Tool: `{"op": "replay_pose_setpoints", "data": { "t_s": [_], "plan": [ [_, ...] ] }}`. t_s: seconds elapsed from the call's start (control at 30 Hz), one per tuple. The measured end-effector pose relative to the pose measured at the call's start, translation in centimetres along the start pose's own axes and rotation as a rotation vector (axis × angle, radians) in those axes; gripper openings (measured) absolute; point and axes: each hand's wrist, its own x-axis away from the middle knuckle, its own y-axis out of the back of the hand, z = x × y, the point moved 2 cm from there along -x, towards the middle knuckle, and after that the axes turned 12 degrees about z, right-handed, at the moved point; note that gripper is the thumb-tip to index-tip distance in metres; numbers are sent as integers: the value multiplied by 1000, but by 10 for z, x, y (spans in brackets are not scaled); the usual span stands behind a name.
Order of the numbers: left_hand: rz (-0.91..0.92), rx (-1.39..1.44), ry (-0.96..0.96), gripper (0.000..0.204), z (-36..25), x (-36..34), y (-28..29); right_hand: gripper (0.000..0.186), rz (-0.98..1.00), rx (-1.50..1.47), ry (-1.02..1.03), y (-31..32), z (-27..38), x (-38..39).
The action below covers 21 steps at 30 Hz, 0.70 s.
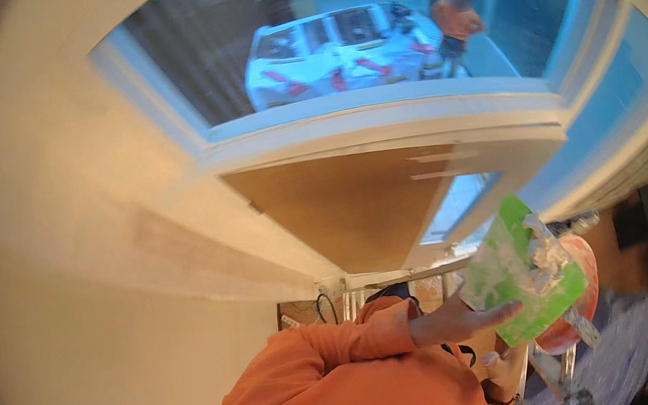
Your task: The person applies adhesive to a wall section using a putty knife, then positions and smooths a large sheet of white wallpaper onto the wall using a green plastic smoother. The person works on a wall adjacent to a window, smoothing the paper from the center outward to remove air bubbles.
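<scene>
Green board (508, 278), filler lump (548, 254) on its face, is at the near right of the scene, in front of the pink bucket (586, 258). Left arm reaches across from the left in an orange sleeve (359, 337); left hand (463, 322) meets the board at its near left edge. One digit, likely the thumb, lies over the face pointing right, the others look tucked behind; so the fingers appear clamped on the board, though the far side is hidden. From those fingers the board extends right and far; its long axis runs roughly far to near, its near end leaning a bit right, so it crosses the pointing digit rather than following it. Board is tilted, face toward the viewer. Right hand (503, 366) sits lower, nearer the body, the board lying far and right of it; its fingers are blurred and partly hidden, can't tell whether apart or together, or if they touch anything. Left hand is the nearer one to the board, contact at the edge, filler well to the right of the digit's tip. A metal blade (582, 328) pokes out just past the near right edge; what holds it is unclear. Pale wall (67, 321) left, sill (387, 123) far, floor sheet (622, 351) right.
</scene>
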Motion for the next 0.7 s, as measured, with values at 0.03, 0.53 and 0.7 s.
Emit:
{"op": "replay_pose_setpoints", "data": {
  "t_s": [0.03, 0.53, 0.7],
  "plan": [
    [-7, -34, -15, 60, 0, 4, 1, 89, -46, -107, 110, -4, -20, -6],
    [-689, -938, 33, 50, -79, 184, 120, 55, -9, -884, 43, -16, -67, -117],
    [-1461, -1889, 189, 46, -180, 329, 180, 50, 68, -772, -128, 3, -91, -132]
  ]
}}
